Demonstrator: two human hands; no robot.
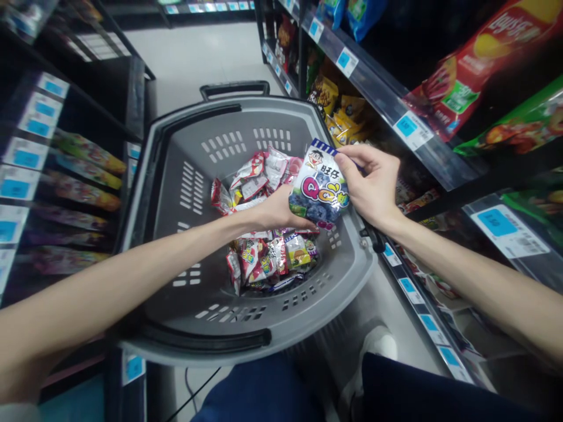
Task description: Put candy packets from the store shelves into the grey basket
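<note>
Both my hands hold one bag of gummy candy (320, 184), white with a purple striped top and blueberries printed on it, above the right side of a grey shopping basket (303, 126). My left hand (284, 208) grips its lower left side, with some of the fingers hidden behind the bag. The top right corner is pinched between the thumb and fingers of my right hand (372, 179). Below, inside the basket, lie several small snack packets (268, 258), mostly red and white, partly covered by my left forearm.
Shelves with blue-and-white price tags (409, 126) run along the right, holding a red Lay's bag (484, 64) and yellow snack bags (345, 117). Another shelf on the left carries colourful packets (83, 199). A white shoe (380, 346) stands on the pale floor (211, 53) below the basket.
</note>
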